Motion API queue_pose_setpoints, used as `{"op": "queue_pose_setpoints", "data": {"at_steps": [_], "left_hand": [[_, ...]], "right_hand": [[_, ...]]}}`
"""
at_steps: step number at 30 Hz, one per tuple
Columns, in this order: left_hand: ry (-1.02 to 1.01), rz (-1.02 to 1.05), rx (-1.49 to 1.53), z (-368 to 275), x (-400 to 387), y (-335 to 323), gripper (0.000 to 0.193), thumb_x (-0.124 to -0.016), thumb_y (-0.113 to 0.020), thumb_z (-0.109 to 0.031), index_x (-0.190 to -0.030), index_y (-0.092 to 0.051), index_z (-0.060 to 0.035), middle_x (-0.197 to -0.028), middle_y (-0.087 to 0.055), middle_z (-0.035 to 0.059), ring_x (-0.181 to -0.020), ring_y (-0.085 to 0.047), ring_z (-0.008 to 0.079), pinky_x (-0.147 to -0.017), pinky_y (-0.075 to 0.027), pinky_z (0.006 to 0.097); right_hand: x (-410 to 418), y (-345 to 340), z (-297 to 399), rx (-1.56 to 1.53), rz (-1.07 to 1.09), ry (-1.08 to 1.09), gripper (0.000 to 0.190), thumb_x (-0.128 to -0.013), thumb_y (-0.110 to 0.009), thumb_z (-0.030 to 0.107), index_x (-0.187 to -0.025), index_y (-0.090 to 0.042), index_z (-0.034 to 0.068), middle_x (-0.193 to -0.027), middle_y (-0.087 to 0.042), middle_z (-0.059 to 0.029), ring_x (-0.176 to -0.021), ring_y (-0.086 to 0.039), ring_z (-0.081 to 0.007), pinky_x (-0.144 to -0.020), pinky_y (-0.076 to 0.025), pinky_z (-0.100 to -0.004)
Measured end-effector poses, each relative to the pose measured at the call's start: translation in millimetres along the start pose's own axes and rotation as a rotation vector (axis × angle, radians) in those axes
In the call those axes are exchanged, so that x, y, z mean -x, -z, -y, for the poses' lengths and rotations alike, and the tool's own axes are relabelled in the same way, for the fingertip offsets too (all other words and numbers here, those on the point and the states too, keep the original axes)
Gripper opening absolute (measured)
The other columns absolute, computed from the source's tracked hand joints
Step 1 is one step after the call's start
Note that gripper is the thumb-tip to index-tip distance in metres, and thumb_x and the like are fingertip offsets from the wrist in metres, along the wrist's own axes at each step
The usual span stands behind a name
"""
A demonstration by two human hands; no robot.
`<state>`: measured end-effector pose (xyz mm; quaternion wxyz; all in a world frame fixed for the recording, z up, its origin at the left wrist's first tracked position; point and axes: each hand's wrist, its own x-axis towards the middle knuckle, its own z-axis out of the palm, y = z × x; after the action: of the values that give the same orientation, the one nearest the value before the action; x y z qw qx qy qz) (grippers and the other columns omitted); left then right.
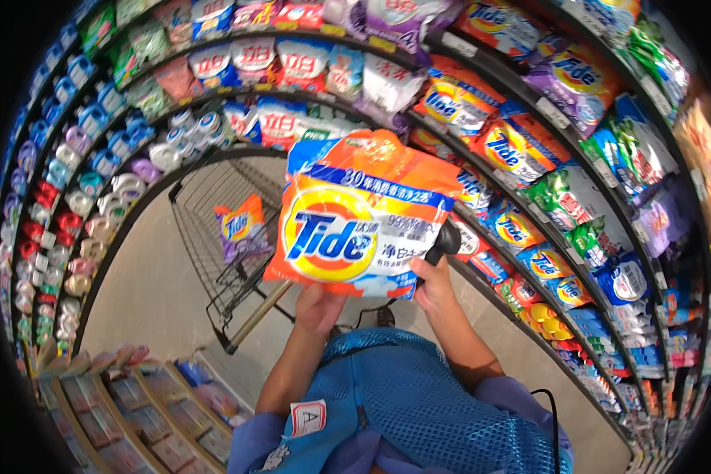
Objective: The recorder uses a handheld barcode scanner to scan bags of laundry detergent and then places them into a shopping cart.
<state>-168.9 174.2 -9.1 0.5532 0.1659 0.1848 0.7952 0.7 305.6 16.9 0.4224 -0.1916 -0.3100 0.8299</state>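
Note:
A large orange Tide laundry detergent bag (332, 228) is held up before my chest, its printed front facing me. My left hand (319, 305) supports it by the lower edge, with most of the fingers hidden behind the bag. At its lower right corner, my right hand (432, 281) grips it with the thumb on the front. A black object with a rounded head (447, 238) sticks out by my right hand; I cannot tell what it is. Beyond the bag stands a wire shopping cart (204, 269), and in it lies a smaller orange and purple Tide bag (243, 230).
Detergent shelves (480, 44) filled with bags curve across the front and right. Shelves of bottles (89, 201) line the left. A low display rack (118, 409) with packaged goods is at the lower left. The cart's handle (259, 317) points toward me over the tiled floor (148, 284).

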Motion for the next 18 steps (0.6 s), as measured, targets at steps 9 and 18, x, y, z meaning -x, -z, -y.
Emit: {"op": "queue_pose_setpoints", "data": {"at_steps": [9,18], "left_hand": [[0.127,0.142,0.295,-34,18,12,0.127,-0.063,-0.072,-0.073,-0.154,-0.009,-0.0114,-0.159,-0.016,0.0097,-0.145,-0.018,0.0343,-0.113,-0.022,0.0614],[0.320,-0.177,-0.376,-25,30,33,0.089,-0.060,-0.090,-0.015,-0.135,-0.044,-0.0012,-0.126,-0.060,0.0116,-0.116,-0.059,0.0248,-0.098,-0.049,0.0393]], "right_hand": [[18,32,31,-0.028,0.014,-0.071,0.077,-0.067,-0.079,0.010,-0.135,-0.046,0.000,-0.125,-0.061,-0.0135,-0.110,-0.063,-0.0270,-0.099,-0.049,-0.0424],[21,-3,66,0.360,0.173,-0.083,0.084,-0.062,-0.076,-0.004,-0.140,-0.045,0.004,-0.135,-0.054,-0.0064,-0.124,-0.050,-0.0186,-0.107,-0.037,-0.0358]]}}
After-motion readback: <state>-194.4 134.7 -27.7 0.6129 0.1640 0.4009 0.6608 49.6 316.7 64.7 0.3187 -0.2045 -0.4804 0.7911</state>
